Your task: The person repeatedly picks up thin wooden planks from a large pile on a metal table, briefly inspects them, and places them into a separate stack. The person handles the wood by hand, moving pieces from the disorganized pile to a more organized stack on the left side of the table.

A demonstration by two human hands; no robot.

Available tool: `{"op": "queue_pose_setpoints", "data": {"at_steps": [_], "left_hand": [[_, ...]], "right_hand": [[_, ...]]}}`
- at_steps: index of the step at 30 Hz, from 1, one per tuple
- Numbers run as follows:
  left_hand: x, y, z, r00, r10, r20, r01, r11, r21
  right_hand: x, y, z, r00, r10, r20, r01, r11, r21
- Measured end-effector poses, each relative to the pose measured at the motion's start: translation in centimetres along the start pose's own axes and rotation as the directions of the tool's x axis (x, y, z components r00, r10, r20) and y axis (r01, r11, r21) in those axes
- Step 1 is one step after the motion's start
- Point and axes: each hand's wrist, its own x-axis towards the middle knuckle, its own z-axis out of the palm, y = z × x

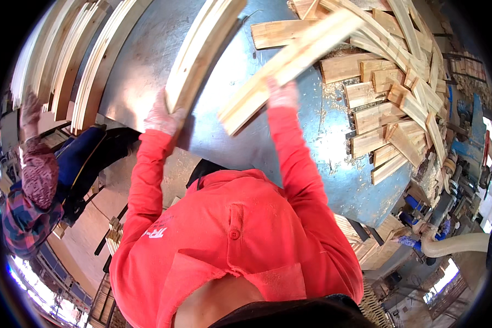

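Both my hands are gloved and reach forward from red sleeves. My left hand (164,115) is closed around the near end of a stack of long wooden strips (195,60), its thumb on one side and fingers on the other. To the right, my right hand (282,94) grips a pale wooden board (290,64) from its near side. That board slants up to the right over the metal table and is smeared by motion at its far end. Some fingers of my right hand are hidden by the board.
A pile of loose boards (380,117) with wood shavings covers the right side of the metal table (240,145). More stacked strips (101,65) stand at the left. A co-worker's hand (30,113) touches the far-left stack. A ribbed hose (456,246) lies at the lower right.
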Motion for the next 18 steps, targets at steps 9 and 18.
{"op": "queue_pose_setpoints", "data": {"at_steps": [9, 18], "left_hand": [[-0.6, -0.6, -0.6, 0.983, -0.183, 0.032, 0.167, 0.947, 0.275], [0.0, -8.5, -5.4, 0.965, -0.206, -0.164, 0.243, 0.935, 0.257]], "right_hand": [[-1.5, -3.6, 11.6, 0.629, 0.033, 0.777, 0.605, 0.607, -0.516], [19.6, -11.6, -1.5, 0.663, 0.149, 0.734, 0.698, -0.479, -0.533]]}}
